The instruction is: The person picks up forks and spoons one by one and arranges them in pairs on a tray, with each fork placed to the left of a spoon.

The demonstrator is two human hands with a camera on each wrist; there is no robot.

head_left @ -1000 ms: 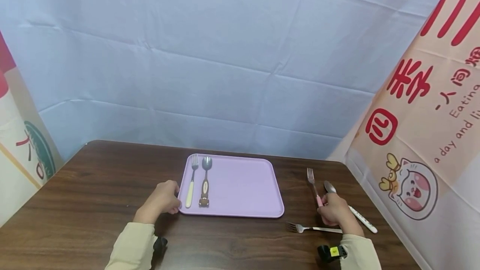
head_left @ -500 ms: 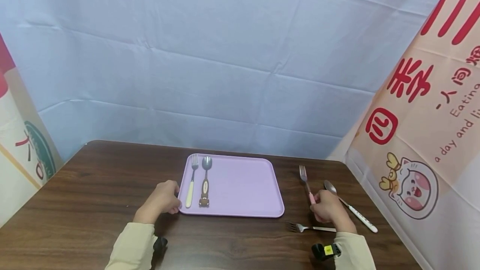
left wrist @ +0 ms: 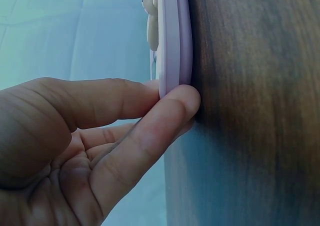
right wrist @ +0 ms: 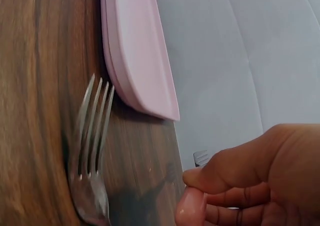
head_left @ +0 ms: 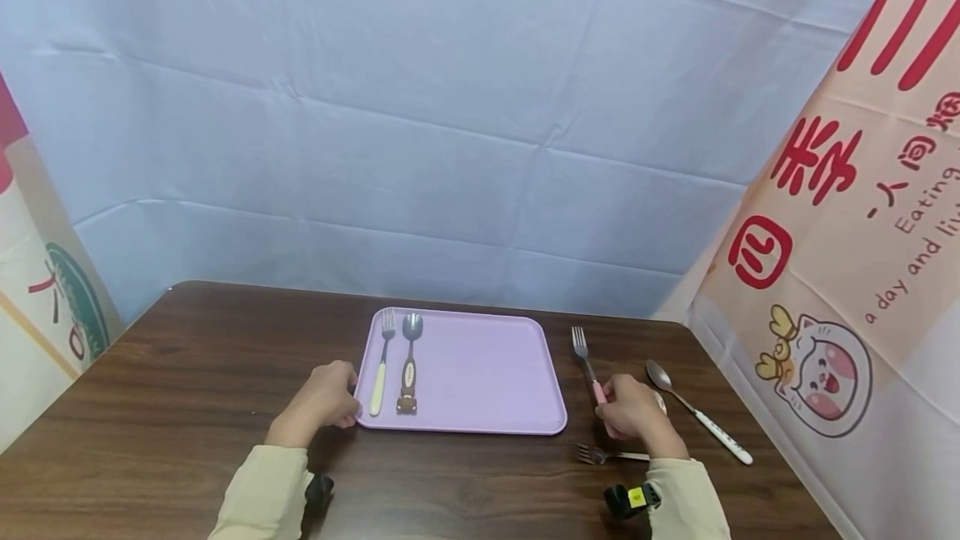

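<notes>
My left hand pinches the rim of a lilac tray at its front left corner; the left wrist view has the thumb above the edge and a finger beneath. My right hand, right of the tray, holds a fork by its pink handle, tines pointing away from me. On the tray's left side lie a cream-handled fork and a spoon with a brown bear handle. Another fork lies sideways on the table beneath my right wrist, its handle end hidden.
A spoon with a white patterned handle lies right of my right hand. A small white piece shows just past that hand. Behind the brown wooden table hangs a pale cloth, with a printed banner at right.
My right hand has moved left toward the tray, carrying the pink-handled fork. The white-handled spoon is now uncovered. My left hand stays at the tray's corner.
</notes>
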